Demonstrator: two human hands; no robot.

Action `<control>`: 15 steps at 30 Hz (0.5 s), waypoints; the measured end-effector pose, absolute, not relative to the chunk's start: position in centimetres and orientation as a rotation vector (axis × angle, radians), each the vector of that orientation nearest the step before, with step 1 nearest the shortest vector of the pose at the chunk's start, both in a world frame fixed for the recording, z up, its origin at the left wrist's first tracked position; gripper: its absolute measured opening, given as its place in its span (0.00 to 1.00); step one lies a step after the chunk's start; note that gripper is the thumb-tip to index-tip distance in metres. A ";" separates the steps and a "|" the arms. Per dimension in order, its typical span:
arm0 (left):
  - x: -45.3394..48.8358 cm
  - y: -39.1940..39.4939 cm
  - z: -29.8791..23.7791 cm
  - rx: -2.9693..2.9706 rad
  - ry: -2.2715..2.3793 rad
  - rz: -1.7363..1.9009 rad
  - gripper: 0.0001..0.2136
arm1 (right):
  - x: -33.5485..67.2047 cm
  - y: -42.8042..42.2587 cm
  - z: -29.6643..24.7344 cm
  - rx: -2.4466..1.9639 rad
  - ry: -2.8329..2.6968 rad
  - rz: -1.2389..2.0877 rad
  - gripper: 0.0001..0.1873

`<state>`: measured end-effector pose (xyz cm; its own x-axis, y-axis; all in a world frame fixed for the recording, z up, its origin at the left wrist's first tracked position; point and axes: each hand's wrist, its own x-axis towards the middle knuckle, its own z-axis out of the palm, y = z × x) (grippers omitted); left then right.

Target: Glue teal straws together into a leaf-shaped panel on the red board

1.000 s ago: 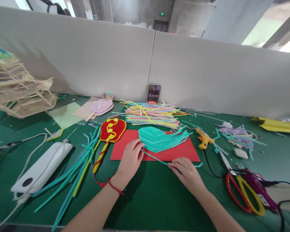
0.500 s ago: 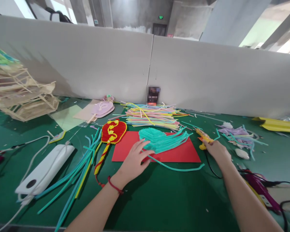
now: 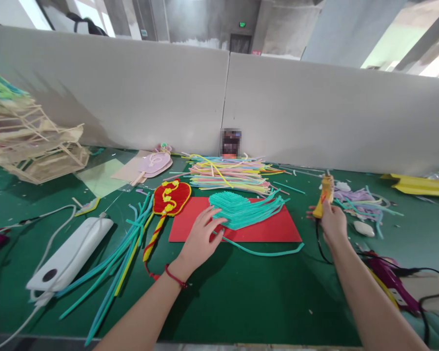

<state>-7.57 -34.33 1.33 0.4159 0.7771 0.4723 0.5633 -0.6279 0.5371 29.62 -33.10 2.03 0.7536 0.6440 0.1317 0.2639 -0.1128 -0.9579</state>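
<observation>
A teal heart shape made of pipe cleaners [image 3: 237, 207] lies on a red sheet [image 3: 274, 230] on the green table. My left hand [image 3: 201, 236] rests flat on the sheet's near left part, fingers spread and touching the heart's left edge. A loose teal pipe cleaner [image 3: 267, 252] trails from the heart across the table in front of the sheet. My right hand [image 3: 332, 222] is closed round a yellow glue gun [image 3: 325, 194], lifted off the table with its nozzle pointing up and away.
A pile of coloured pipe cleaners [image 3: 230, 175] lies behind the sheet. A red and yellow fan ornament [image 3: 170, 197], long teal strands [image 3: 120, 253] and a white power bank [image 3: 71, 251] are at left. Pipe cleaner scraps [image 3: 362, 202], cables and a purple tool [image 3: 391, 280] are at right.
My right hand let go of the loose teal pipe cleaner, reached right, took the yellow glue gun and lifted it upright. My left hand stayed on the sheet, fingers now more spread.
</observation>
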 end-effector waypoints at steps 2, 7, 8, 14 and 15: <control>-7.6 -34.2 1.3 2.342 1.207 1.037 0.11 | 28.3 -33.0 3.1 -1.642 -0.700 0.379 0.25; -7.7 -34.0 1.0 2.244 1.268 1.055 0.11 | 25.3 -33.1 5.1 -1.553 -0.733 0.265 0.25; -7.7 -34.0 1.1 2.221 1.278 1.071 0.11 | 24.8 -33.2 5.2 -1.545 -0.755 0.264 0.25; -8.2 -33.7 1.4 2.115 1.352 1.152 0.11 | 23.1 -34.0 4.0 -1.645 -0.816 0.180 0.25; -8.3 -33.5 1.4 2.077 1.377 1.157 0.11 | 23.0 -34.2 3.8 -1.704 -0.826 0.152 0.26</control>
<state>-8.30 -33.52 1.44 0.1761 0.8903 0.4199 0.5668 -0.4404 0.6962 22.98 -34.19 3.82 0.7414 0.5918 0.3163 0.4401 -0.0731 -0.8950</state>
